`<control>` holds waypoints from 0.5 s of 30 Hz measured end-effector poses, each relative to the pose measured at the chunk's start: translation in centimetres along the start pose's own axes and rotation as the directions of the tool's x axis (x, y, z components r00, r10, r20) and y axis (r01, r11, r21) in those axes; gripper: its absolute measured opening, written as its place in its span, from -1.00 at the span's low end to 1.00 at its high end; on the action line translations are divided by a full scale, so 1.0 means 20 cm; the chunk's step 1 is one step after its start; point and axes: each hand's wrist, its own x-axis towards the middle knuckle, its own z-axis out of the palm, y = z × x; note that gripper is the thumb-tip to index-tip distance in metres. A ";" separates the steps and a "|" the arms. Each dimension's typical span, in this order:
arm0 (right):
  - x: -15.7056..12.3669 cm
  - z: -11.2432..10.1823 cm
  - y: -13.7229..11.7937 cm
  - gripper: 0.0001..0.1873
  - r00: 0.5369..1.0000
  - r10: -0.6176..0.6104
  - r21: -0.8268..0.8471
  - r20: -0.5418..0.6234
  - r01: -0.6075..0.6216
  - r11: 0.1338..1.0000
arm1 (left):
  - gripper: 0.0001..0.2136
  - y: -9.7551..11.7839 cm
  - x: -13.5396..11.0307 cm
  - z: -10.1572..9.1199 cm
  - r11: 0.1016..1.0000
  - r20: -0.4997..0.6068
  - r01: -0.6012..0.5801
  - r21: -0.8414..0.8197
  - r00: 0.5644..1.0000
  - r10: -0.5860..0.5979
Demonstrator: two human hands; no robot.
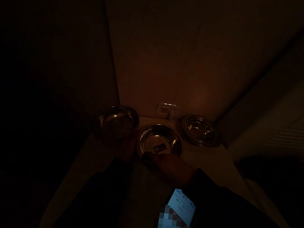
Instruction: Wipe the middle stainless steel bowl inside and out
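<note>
The scene is very dark. A round, shallow steel dish (173, 144) with a dark label (160, 148) on its base is in the middle. My right hand (172, 167) is closed at its near rim, with the thumb side uppermost and the other fingers in shadow. My left hand (128, 146) is a dim shape between this dish and a second round steel dish (114, 123) on the left; its fingers cannot be made out. A stack of steel plates (201, 131), the top one divided, lies at the right.
A pale, narrow tabletop (202, 157) runs up to a wall with a socket panel (169, 110) and a plug in it. A lit phone (182, 208) showing a timer is below my right wrist. Panels rise on both sides.
</note>
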 end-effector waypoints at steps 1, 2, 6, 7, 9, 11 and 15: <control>0.02 -0.01 0.01 -0.62 1.000 0.000 0.000 -0.008 0.000 1.000 | -0.67 0.00 0.00 0.01 1.000 0.001 -0.009 -0.010 1.000 0.009; 0.03 -0.02 0.02 -0.64 1.000 -0.004 0.002 -0.016 0.004 1.000 | -0.66 -0.01 -0.01 0.02 0.999 -0.003 -0.024 -0.022 1.000 0.024; 0.07 0.01 0.02 -0.65 0.998 -0.001 -0.006 -0.058 0.001 1.000 | -0.66 -0.02 -0.03 0.06 0.997 -0.053 -0.067 -0.048 0.996 0.065; 0.08 0.03 0.01 -0.63 0.997 0.006 -0.012 -0.073 -0.006 1.000 | -0.66 -0.02 -0.03 0.06 0.996 -0.060 -0.075 -0.040 0.996 0.072; 0.08 0.07 -0.01 -0.59 0.994 0.021 -0.025 -0.103 -0.023 0.999 | -0.67 -0.03 -0.03 0.05 0.996 -0.067 -0.091 -0.008 0.994 0.090; 0.06 0.11 -0.03 -0.55 0.992 0.024 -0.039 -0.122 -0.029 0.999 | -0.68 -0.03 -0.02 0.04 0.994 -0.068 -0.107 0.022 0.992 0.108; -0.07 0.13 0.03 -0.51 0.992 -0.072 -0.072 -0.107 0.065 0.995 | -0.70 -0.03 -0.01 0.02 0.994 -0.039 -0.096 0.061 0.994 0.098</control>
